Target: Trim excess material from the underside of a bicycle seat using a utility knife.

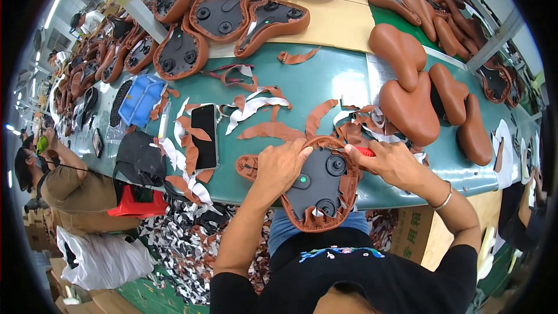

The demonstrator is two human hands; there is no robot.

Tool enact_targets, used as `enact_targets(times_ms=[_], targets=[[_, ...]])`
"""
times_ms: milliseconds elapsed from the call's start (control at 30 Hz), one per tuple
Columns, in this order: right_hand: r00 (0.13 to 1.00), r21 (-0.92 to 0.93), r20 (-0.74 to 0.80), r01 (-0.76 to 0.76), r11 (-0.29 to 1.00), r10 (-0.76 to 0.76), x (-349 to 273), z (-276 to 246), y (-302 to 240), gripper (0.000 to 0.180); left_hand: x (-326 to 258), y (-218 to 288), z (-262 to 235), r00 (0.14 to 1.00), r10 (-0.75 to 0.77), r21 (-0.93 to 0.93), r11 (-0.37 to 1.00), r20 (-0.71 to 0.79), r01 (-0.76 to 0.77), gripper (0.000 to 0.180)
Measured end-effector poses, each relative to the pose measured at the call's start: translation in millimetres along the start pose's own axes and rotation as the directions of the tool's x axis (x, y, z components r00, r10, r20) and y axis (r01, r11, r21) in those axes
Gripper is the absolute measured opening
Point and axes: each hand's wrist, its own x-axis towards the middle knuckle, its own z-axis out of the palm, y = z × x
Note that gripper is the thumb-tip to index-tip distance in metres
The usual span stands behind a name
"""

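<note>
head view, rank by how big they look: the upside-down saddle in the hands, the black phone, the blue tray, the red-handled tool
1. upside-down saddle, though nearest the camera
2. blue tray and black phone, too alike to rank
3. red-handled tool, mostly hidden by the right hand

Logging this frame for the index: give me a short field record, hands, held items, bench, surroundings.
setting: green bench in a workshop line
left hand: pressing on upturned saddle, fingers on its brown cover edge
right hand: gripping red-handled tool at the saddle rim
saddle: black underside up, brown cover folded around the edge
bench items: phone, brown and white offcuts, blue tray, finished brown saddles
behind: stack of upturned saddles
nearby: seated person at left
</note>
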Motion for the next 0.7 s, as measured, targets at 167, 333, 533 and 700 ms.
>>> enact_targets(times_ms=[167, 333, 533, 700], targets=[[0.953, 0.026, 0.186, -0.247, 0.969, 0.238, -30, 1, -39, 0.068, -6, 9, -2, 0.992, -0.11, 0.002, 0.994, -0.057, 0.11, 0.028], [0.872, 0.229, 0.064, -0.486, 0.843, 0.486, -58, 18, -97, 0.063, -25, 28, 13, 0.96, -0.251, 0.048, 0.965, -0.126, 0.259, 0.027], [0.712, 0.617, -0.071, -0.519, 0.592, 0.698, -51, -1, -79, 0.054, -34, 28, 14, 0.95, -0.25, 0.078, 0.96, -0.185, 0.268, 0.025], [0.856, 0.488, -0.331, -0.205, 0.849, 0.397, 27, 37, -44, 0.057, -32, 30, 17, 0.955, -0.226, 0.103, 0.963, -0.193, 0.249, 0.025]])
